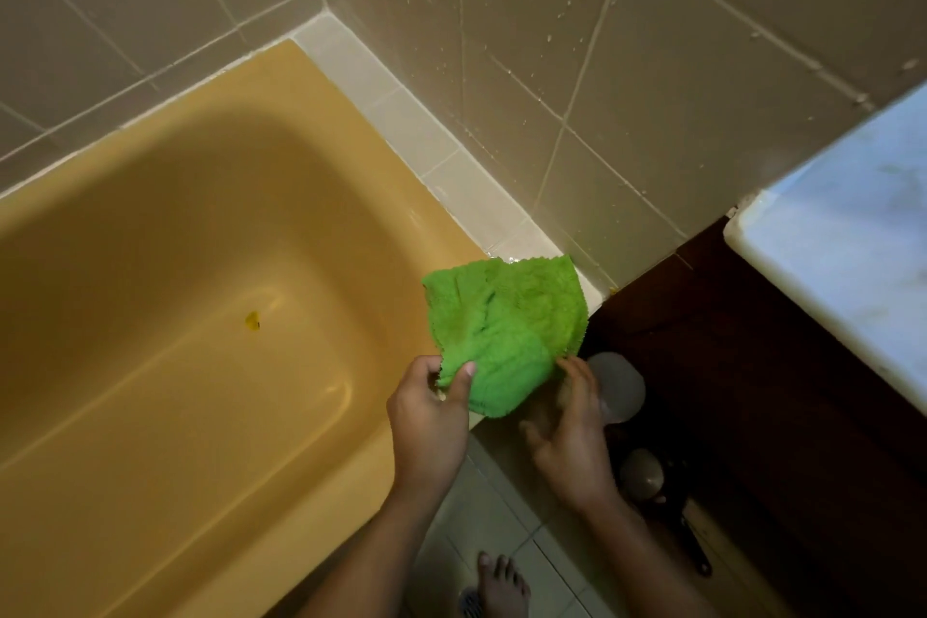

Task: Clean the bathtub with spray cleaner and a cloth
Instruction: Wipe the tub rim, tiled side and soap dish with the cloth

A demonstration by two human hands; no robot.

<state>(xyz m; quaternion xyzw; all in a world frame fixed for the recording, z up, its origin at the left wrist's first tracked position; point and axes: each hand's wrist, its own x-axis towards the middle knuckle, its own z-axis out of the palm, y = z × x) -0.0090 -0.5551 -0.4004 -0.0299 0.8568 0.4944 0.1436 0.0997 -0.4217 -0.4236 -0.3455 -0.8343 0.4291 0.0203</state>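
Observation:
A bright green cloth (506,326) hangs over the near right corner of the yellow bathtub (361,196). My left hand (431,417) pinches the cloth's lower left edge between thumb and fingers. My right hand (569,432) is beside the cloth's lower right edge, its fingers spread and blurred; fingertips are at the cloth, but whether they hold it I cannot tell. A small dark spot (252,320) marks the tub's floor. No spray bottle is clearly visible.
Beige tiled walls (602,65) with water drops meet a pale ledge (426,141) along the tub's right end. A dark wooden cabinet (752,391) with a white marble top (853,241) stands at right. Round pale objects (619,386) sit beside it. My bare foot (501,582) is on the floor tiles.

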